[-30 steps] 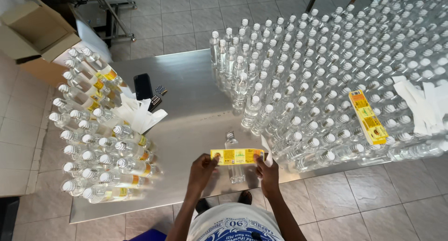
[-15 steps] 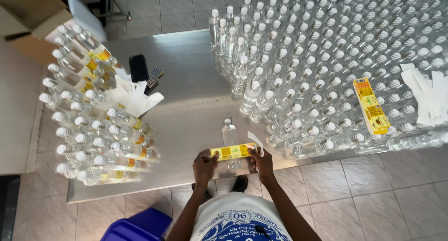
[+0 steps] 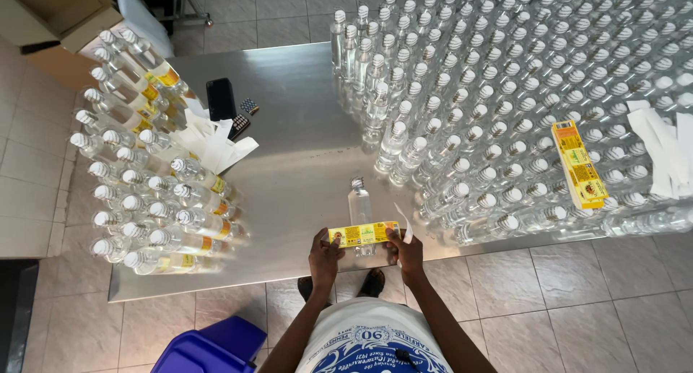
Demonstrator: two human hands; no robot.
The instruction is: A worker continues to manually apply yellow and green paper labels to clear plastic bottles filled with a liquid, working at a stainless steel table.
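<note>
A long steel counter point(image 3: 289, 149) filled the view, standing on a floor of pale square tiles point(image 3: 577, 293). At its near edge the left hand point(image 3: 325, 257) and the right hand point(image 3: 406, 254) each pinched one end of a yellow label point(image 3: 362, 233), fingers closed on it, stretching it flat across the front of a single clear bottle point(image 3: 360, 203) that stood upright on the bare metal, apart from the rest. To the person's right a dense crowd of unlabelled capped bottles point(image 3: 520, 91) covered the counter, with a stack of yellow labels point(image 3: 579, 163) and white backing strips point(image 3: 660, 149) lying on their caps. To the left stood labelled bottles point(image 3: 144, 178), with white paper scraps point(image 3: 216, 145) and a black phone point(image 3: 220, 98) beside them. A cardboard box point(image 3: 54, 15) sat at the far left corner, and a blue bin point(image 3: 209, 348) stood on the floor below the counter's edge.
</note>
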